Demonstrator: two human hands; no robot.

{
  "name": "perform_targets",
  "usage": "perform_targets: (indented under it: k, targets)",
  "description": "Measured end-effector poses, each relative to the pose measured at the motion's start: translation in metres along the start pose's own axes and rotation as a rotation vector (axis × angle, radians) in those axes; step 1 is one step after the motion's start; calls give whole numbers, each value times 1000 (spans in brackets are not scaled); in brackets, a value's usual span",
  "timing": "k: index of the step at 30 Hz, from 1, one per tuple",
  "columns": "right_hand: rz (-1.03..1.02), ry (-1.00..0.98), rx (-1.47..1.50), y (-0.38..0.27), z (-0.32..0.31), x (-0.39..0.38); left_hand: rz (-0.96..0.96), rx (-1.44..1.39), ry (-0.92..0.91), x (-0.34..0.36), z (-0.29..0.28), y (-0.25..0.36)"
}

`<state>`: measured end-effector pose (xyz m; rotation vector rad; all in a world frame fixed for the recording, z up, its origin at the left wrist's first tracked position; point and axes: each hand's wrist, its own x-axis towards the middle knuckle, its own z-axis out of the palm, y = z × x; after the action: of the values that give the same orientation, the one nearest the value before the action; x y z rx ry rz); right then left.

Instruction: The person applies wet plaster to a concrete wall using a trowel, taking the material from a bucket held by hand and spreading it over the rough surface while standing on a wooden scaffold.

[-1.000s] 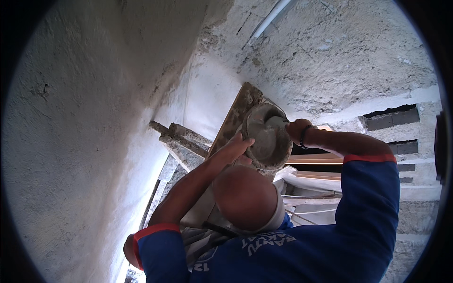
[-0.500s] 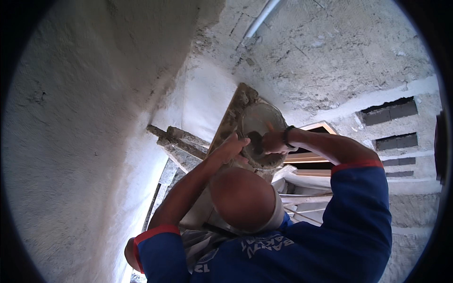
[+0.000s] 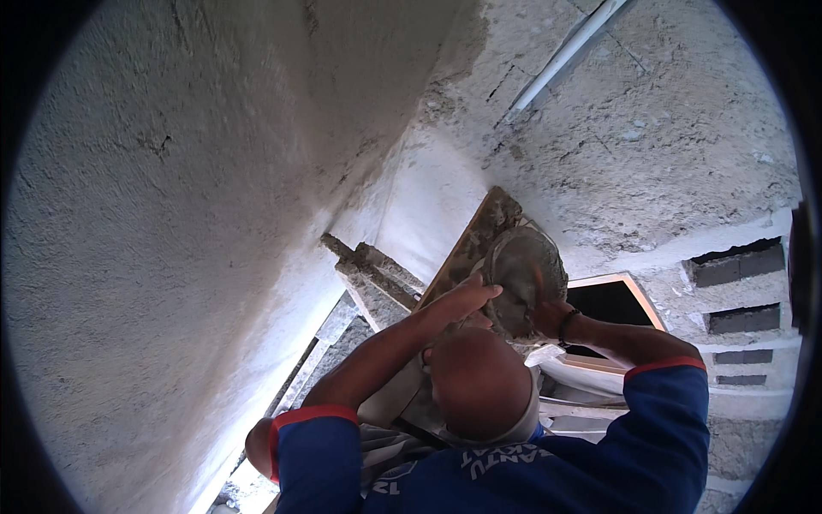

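Note:
A round, grey-caked tub point(image 3: 562, 276) holds wet grey mortar point(image 3: 516, 261) and sits in front of me, against the end of a dirty wooden board point(image 3: 467, 250). My left hand point(image 3: 471, 298) grips its left rim, the thumb lying over the edge. Inside the near right side of the tub is my right hand point(image 3: 550, 319), with a dark band at the wrist and its fingers curled. Something orange-brown and blurred shows just beyond those fingers, but I cannot make out what they hold.
Rough plastered wall point(image 3: 197, 214) fills the left side. Mortar-crusted timbers point(image 3: 372, 274) jut out left of the board. A white pipe point(image 3: 565, 60) runs along the far surface. To the right are a wood-framed dark opening point(image 3: 610, 315) and several recessed grey block openings point(image 3: 741, 264).
The whole view has shifted, so the scene sits lower and further right. My right hand has moved from the tub's middle toward its near right rim. My left hand keeps its grip.

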<state>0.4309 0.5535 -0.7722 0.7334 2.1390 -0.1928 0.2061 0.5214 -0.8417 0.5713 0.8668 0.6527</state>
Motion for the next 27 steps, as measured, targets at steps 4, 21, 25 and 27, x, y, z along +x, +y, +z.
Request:
perform_targets:
  k: [4,21,25,27]
  targets:
    - [-143,-79,-45,6,-34,-20,122,-9,-124,9,-2,-7]
    - [226,43,-24,50,-58,-11,-3,-5,-46,2,5,2]
    - [236,197,-92,45,-94,-28,-12,-7,-37,-8,5,12]
    - [243,296,-176,46,-90,-21,-5,-22,-50,-12,6,16]
